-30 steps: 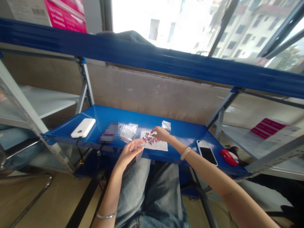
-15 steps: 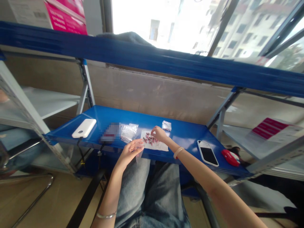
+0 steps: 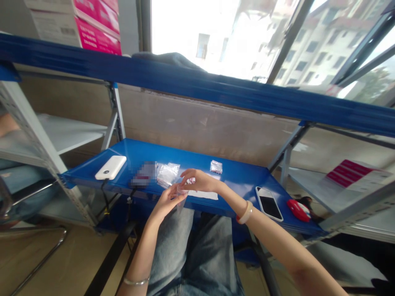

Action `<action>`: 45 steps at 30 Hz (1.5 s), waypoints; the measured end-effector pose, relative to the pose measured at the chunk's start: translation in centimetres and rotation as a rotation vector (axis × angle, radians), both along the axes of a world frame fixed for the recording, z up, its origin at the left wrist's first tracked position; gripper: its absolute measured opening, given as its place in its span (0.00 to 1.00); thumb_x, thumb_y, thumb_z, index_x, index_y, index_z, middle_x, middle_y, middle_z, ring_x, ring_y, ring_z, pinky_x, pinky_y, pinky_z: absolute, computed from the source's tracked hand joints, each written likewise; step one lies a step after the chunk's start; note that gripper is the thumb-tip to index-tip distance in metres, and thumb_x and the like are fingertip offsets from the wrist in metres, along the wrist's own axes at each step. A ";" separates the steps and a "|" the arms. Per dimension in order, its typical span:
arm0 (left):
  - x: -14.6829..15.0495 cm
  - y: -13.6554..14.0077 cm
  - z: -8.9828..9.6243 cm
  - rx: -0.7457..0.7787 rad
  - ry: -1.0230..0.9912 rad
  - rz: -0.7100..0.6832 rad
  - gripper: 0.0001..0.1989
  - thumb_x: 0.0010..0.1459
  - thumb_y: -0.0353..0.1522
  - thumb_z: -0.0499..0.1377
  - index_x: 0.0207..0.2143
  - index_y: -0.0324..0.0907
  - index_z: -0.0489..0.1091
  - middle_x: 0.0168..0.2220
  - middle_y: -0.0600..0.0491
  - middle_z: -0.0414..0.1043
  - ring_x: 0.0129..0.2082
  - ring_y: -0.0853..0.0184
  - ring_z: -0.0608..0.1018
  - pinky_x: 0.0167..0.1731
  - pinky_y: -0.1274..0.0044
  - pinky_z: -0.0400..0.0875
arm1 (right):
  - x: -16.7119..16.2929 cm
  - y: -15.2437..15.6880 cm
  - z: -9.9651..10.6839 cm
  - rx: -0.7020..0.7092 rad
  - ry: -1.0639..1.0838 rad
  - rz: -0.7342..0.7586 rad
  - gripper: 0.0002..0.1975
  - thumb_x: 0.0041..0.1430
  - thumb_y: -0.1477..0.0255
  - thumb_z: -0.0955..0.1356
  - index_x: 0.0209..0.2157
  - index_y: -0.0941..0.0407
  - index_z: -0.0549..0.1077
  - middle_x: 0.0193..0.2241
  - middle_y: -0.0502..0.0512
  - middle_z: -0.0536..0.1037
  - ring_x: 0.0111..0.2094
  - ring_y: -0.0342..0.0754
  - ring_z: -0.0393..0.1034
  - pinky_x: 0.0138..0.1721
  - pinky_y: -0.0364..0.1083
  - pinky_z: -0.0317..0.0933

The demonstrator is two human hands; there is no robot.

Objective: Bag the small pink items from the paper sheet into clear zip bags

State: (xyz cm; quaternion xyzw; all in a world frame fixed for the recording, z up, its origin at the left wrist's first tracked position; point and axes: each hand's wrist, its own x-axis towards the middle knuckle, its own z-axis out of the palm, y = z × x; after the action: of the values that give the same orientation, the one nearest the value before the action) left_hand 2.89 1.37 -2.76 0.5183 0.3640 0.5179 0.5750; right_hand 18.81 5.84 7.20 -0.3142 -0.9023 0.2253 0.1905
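My left hand (image 3: 166,205) is closed on a small clear plastic bag (image 3: 182,200) at the front edge of the blue shelf. Right above the bag's mouth is my right hand (image 3: 200,181), its fingers bent down and together; whatever they pinch is too small to make out. Beneath that hand lies a white paper sheet (image 3: 205,195), with small dark red and pinkish pieces (image 3: 191,180) on it, mostly hidden. Beside my left hand sits a stack of clear plastic bags (image 3: 168,174). Farther back lies a small filled bag (image 3: 216,166).
To the left, a white power bank (image 3: 111,167) with a cable lies near a blurred-out object (image 3: 145,173). At the right are a white-edged phone (image 3: 269,203) and a red pouch (image 3: 298,210). A blue upper beam (image 3: 197,84) crosses above the work surface (image 3: 240,183).
My right hand has moved left from the small pieces to the mouth of the bag. My left hand still holds the bag in about the same place. The view has tilted slightly.
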 end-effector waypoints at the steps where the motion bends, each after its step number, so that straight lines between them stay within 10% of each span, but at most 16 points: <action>1: 0.0 0.0 0.0 0.001 0.003 0.000 0.23 0.47 0.37 0.65 0.46 0.39 0.70 0.44 0.46 0.76 0.48 0.57 0.75 0.48 0.69 0.69 | 0.0 0.3 -0.1 0.010 0.007 -0.016 0.04 0.53 0.71 0.71 0.31 0.57 0.79 0.40 0.56 0.76 0.41 0.47 0.71 0.41 0.43 0.63; 10: -0.4 -0.2 0.4 0.000 0.010 0.005 0.22 0.48 0.36 0.65 0.46 0.40 0.70 0.48 0.44 0.74 0.52 0.56 0.72 0.52 0.68 0.65 | 2.4 6.8 -4.4 0.181 -0.330 -0.488 0.11 0.58 0.76 0.66 0.41 0.55 0.77 0.44 0.56 0.76 0.44 0.49 0.71 0.44 0.43 0.62; 31: -0.3 0.0 0.2 -0.005 0.032 0.006 0.23 0.47 0.37 0.66 0.46 0.40 0.70 0.48 0.44 0.74 0.52 0.55 0.72 0.51 0.67 0.65 | 4.4 8.2 -7.4 0.170 -0.519 -0.519 0.06 0.55 0.75 0.68 0.32 0.60 0.78 0.37 0.61 0.77 0.38 0.50 0.71 0.36 0.41 0.60; 45: -0.3 0.1 -0.2 0.005 0.060 0.020 0.24 0.47 0.39 0.66 0.46 0.40 0.71 0.47 0.44 0.74 0.51 0.54 0.73 0.47 0.69 0.67 | 2.6 0.9 -0.8 0.091 -0.044 -0.162 0.03 0.55 0.74 0.69 0.30 0.57 0.76 0.37 0.54 0.77 0.37 0.46 0.71 0.38 0.42 0.62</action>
State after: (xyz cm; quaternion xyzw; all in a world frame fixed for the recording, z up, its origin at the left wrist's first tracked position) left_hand 2.54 1.46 -2.92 0.5315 0.3847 0.5088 0.5574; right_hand 21.39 6.75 6.39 -0.3821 -0.8873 0.1611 0.2020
